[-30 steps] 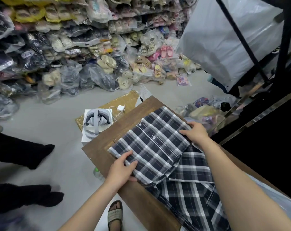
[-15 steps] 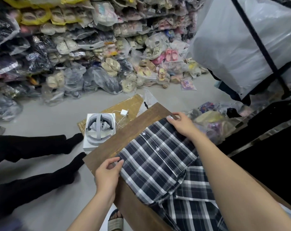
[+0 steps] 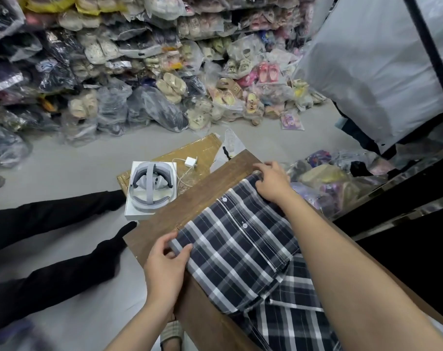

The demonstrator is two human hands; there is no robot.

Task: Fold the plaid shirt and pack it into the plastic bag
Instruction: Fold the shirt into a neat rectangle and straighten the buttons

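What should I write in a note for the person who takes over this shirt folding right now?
Left hand: pinching the near-left corner of the plaid shirt.
Right hand: closed on the far corner of the shirt.
Shirt: lies partly folded on the wooden table, button placket facing up; the lower part is spread loose toward the person.
Done: first folds only.
Left: finish folding, then pack it. Which plastic bag is meant is not clear from this view.

Even, soft indoor light; wide-angle edge bending, blurred corners.
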